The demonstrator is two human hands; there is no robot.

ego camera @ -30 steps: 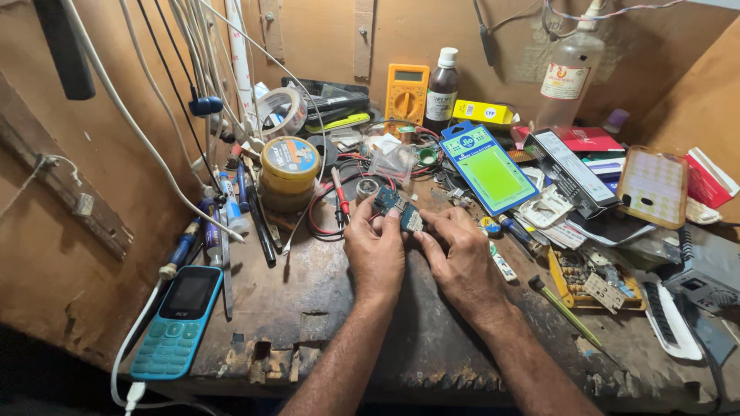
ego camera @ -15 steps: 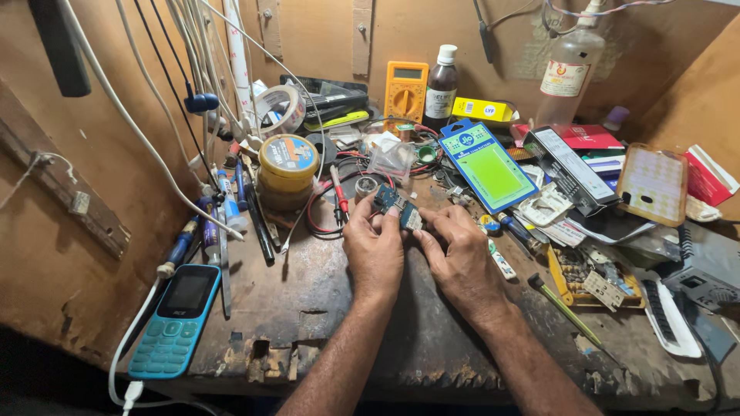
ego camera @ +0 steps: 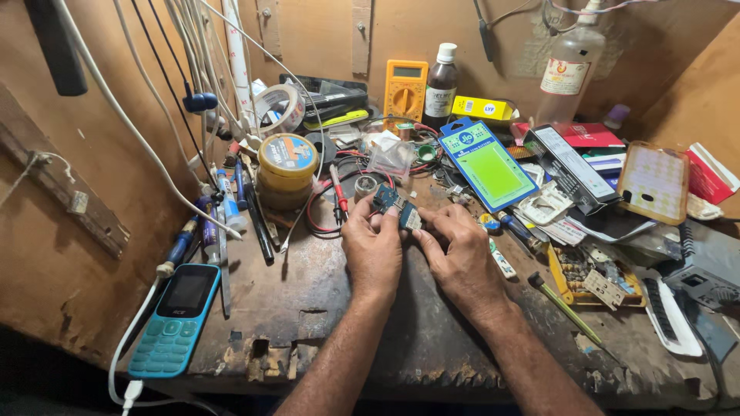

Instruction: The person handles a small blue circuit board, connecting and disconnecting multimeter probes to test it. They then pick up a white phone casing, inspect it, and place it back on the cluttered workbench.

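I see both hands over the worn wooden desk, left hand and right hand pinching a small blue circuit board between closed fingers, its long axis running left-to-right, equally near both.

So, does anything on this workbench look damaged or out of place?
Yes. The front edge of the wooden bench is chipped and broken, with holes near the blue phone. Both the left hand and the right hand hold a small blue circuit board over a cluttered top.
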